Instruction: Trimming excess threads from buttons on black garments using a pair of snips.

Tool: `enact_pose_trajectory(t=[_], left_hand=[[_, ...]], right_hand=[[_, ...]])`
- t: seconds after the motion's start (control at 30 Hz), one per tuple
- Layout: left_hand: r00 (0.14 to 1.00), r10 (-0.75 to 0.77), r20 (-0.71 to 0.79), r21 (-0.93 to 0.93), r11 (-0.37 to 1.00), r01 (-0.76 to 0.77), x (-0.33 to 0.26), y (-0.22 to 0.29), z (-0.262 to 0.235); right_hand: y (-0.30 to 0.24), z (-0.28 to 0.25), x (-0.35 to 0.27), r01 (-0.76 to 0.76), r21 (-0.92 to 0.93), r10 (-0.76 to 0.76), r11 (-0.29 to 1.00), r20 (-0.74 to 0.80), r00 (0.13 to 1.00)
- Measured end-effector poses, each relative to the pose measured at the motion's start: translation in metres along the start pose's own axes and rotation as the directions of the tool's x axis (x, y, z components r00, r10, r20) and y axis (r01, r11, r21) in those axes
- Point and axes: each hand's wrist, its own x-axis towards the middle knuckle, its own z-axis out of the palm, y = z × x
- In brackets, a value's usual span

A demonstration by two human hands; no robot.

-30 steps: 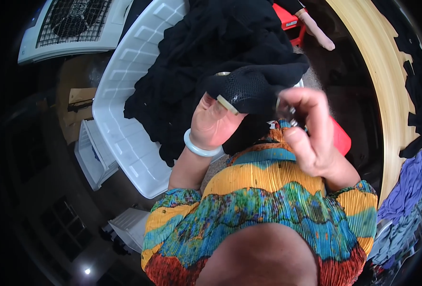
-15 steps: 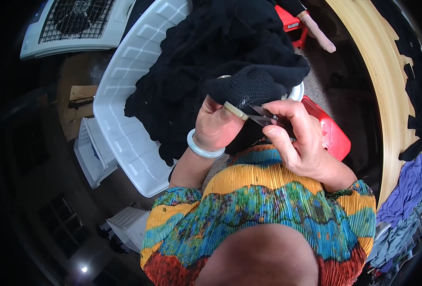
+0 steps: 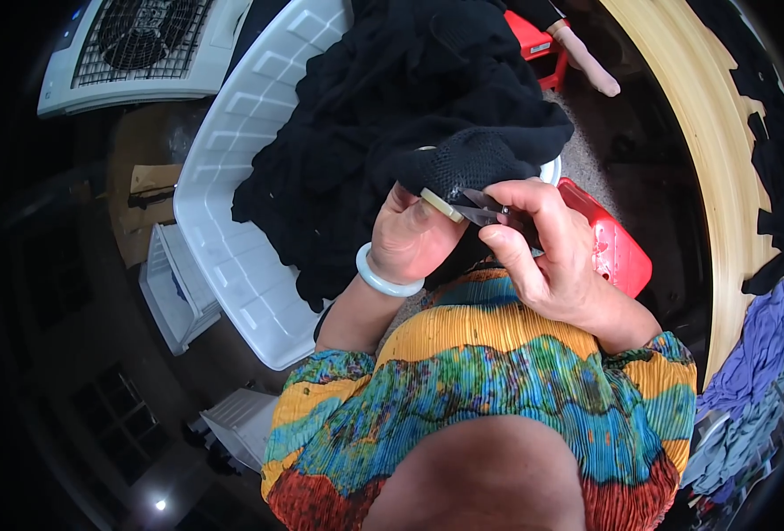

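Observation:
My left hand (image 3: 414, 241), with a pale bangle at its wrist, is closed on the edge of a black knit garment (image 3: 485, 152). A pale yellowish band (image 3: 441, 205) lies across the tip of that hand's thumb; its kind is not clear. In my right hand (image 3: 551, 252) is a pair of small thread snips (image 3: 476, 213), pinched between thumb and fingers. Their pointed blades stand apart and reach left to the garment's lower edge, beside the left thumb. A small light spot shows on the knit by the blade tips. The left fingers are hidden behind the cloth.
A large white plastic bin (image 3: 219, 226) beyond my hands is heaped with black cloth (image 3: 365, 115). Right of my hands sits a red plastic stool or tub (image 3: 620, 252). Another person's foot (image 3: 587, 62) shows by a red stool (image 3: 529, 37). A wooden edge (image 3: 719, 177) curves at right.
My left hand has shifted slightly right and down with the garment edge. The snips' blades have moved a little up and closer to the knit, and the gap between them looks narrower.

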Motion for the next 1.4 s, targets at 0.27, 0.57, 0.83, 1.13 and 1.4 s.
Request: enact_pose_trajectory(t=[0.27, 0.57, 0.83, 1.13, 1.4], left_hand=[[1.0, 0.005, 0.004, -0.025, 1.0, -0.005, 0.001, -0.001, 0.002], [0.997, 0.066, 0.035, -0.034, 0.997, -0.065, 0.004, 0.003, 0.003], [0.997, 0.074, -0.014, -0.085, 0.994, -0.075, 0.001, -0.001, 0.003], [0.992, -0.115, -0.053, -0.073, 0.991, 0.111, 0.004, 0.012, 0.011], [0.996, -0.087, 0.025, -0.011, 0.996, 0.088, 0.007, 0.019, 0.012]], right_hand=[[0.003, 0.005, 0.004, 0.063, -0.075, -0.067, 0.995, -0.053, 0.996], [0.002, 0.001, 0.012, -0.011, -0.014, 0.009, 1.0, -0.127, 0.992], [0.007, 0.007, 0.012, 0.183, -0.168, -0.194, 0.969, -0.053, 0.98], [0.025, -0.013, 0.024, -0.064, 0.093, 0.085, 0.994, -0.243, 0.966], [0.03, -0.02, 0.021, 0.099, 0.063, -0.099, 0.993, -0.002, 0.995]])
